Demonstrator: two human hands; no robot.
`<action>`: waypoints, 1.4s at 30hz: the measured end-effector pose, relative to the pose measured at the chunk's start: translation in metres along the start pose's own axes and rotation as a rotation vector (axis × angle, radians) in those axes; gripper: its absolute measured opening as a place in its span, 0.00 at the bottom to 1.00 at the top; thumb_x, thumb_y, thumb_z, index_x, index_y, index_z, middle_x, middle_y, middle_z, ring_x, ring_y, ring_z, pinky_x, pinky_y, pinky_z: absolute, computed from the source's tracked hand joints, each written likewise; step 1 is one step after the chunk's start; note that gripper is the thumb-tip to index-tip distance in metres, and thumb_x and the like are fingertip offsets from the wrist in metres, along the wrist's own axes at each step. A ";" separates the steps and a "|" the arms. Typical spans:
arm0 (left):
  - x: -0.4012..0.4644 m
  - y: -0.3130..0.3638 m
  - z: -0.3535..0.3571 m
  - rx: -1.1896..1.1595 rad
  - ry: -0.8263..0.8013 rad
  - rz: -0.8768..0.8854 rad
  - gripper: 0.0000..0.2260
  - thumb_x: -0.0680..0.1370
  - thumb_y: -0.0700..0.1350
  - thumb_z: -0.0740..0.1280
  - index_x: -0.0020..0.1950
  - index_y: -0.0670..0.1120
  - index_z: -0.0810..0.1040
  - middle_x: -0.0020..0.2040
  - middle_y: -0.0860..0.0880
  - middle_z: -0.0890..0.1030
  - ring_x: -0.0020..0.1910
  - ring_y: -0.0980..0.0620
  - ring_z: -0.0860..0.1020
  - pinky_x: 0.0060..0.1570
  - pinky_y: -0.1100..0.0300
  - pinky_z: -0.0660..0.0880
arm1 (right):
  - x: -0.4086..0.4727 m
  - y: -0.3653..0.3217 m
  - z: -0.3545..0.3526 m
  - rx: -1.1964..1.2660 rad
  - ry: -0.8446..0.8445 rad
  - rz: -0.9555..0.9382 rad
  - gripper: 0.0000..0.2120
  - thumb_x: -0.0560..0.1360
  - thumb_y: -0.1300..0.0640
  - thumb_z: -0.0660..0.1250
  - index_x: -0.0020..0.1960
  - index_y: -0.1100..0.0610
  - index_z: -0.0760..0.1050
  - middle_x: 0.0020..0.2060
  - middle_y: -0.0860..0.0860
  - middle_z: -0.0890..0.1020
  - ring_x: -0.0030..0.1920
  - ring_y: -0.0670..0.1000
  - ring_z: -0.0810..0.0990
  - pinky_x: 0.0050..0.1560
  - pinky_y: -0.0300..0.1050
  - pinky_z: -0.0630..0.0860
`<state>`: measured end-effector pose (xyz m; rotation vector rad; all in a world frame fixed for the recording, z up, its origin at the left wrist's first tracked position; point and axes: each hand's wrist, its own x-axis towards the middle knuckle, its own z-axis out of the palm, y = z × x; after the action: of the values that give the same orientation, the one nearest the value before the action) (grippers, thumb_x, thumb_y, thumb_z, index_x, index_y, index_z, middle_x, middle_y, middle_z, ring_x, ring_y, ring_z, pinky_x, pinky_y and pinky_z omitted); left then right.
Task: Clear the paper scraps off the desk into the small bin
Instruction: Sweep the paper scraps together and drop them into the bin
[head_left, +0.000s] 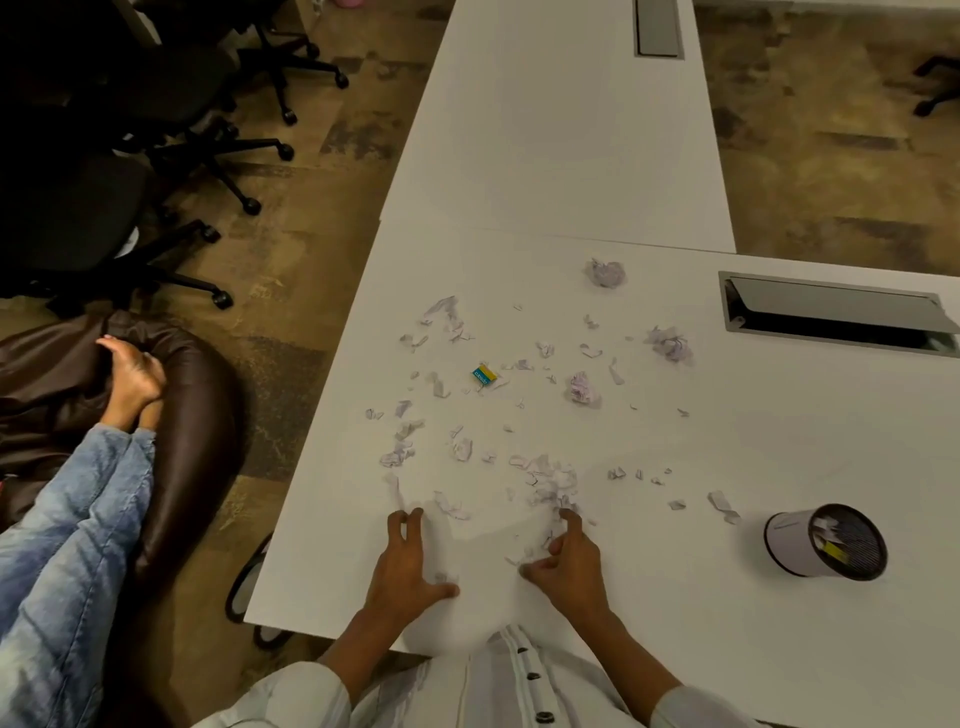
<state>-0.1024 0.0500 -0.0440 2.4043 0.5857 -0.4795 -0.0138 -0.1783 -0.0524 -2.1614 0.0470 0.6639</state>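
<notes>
Torn pale paper scraps lie scattered over the white desk, with three crumpled balls farther back. A small blue-yellow piece sits among them. The small mesh bin lies tipped on its side at the right, with paper inside. My left hand rests flat near the front edge, fingers spread on the desk. My right hand is cupped over a small heap of scraps, fingers curled; I cannot tell whether it grips any.
A cable hatch stands open in the desk at the right. Another desk extends away behind. Black office chairs stand on the left. A person's legs in jeans rest on a brown beanbag beside the desk.
</notes>
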 end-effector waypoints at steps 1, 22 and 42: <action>0.003 0.005 0.000 -0.060 0.012 0.012 0.51 0.59 0.59 0.79 0.72 0.45 0.55 0.70 0.44 0.58 0.49 0.48 0.77 0.49 0.62 0.77 | 0.006 -0.006 0.004 0.021 0.020 -0.012 0.44 0.59 0.61 0.81 0.69 0.56 0.63 0.37 0.52 0.78 0.31 0.44 0.78 0.35 0.30 0.75; 0.075 -0.022 -0.053 0.160 -0.094 0.017 0.71 0.45 0.80 0.65 0.73 0.50 0.31 0.75 0.41 0.32 0.74 0.40 0.34 0.73 0.43 0.41 | 0.084 0.061 -0.123 -0.350 0.337 0.219 0.36 0.76 0.50 0.65 0.75 0.64 0.53 0.75 0.67 0.50 0.76 0.63 0.45 0.72 0.64 0.49; 0.105 0.031 -0.034 0.258 -0.044 0.085 0.43 0.68 0.56 0.73 0.74 0.44 0.54 0.77 0.41 0.48 0.75 0.41 0.46 0.69 0.45 0.64 | 0.059 -0.017 0.013 -0.793 -0.095 -0.416 0.34 0.66 0.58 0.74 0.70 0.58 0.68 0.70 0.62 0.69 0.70 0.64 0.67 0.64 0.59 0.73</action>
<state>0.0082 0.0799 -0.0527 2.6424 0.4212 -0.6004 0.0357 -0.1463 -0.0744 -2.7489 -0.8187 0.5902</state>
